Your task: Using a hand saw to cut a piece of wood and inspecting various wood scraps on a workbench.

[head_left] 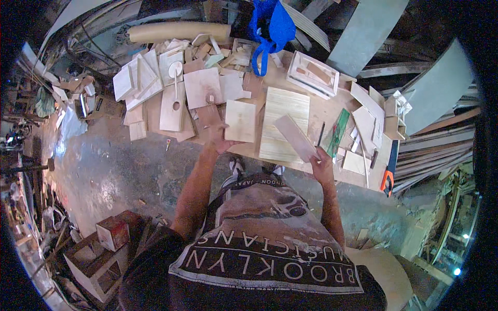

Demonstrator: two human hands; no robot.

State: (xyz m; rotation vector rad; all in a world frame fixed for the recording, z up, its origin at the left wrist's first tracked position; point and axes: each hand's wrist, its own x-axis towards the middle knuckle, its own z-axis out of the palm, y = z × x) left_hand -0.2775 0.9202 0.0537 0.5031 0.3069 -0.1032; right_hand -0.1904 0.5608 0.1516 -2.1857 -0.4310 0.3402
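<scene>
My left hand (221, 141) grips a small pale rectangular wooden board (240, 122) at its lower left corner, the thumb along the bottom edge. In my right hand (322, 164) is the lower end of a narrow wooden strip (293, 136), which slants up to the left. The strip's upper part overlaps a larger pale wooden panel (277, 111) on the workbench. Just right of the strip lies a dark pencil-like stick (321, 132), with a green ruler-like piece (339, 132) beyond it.
Stacked wood offcuts (137, 78) crowd the bench's left side. A wooden tray-like box (313, 74) and a blue bag (272, 28) are at the back. A handsaw (390, 168) with an orange handle hangs at the right edge. A wooden frame box (98, 264) stands at lower left.
</scene>
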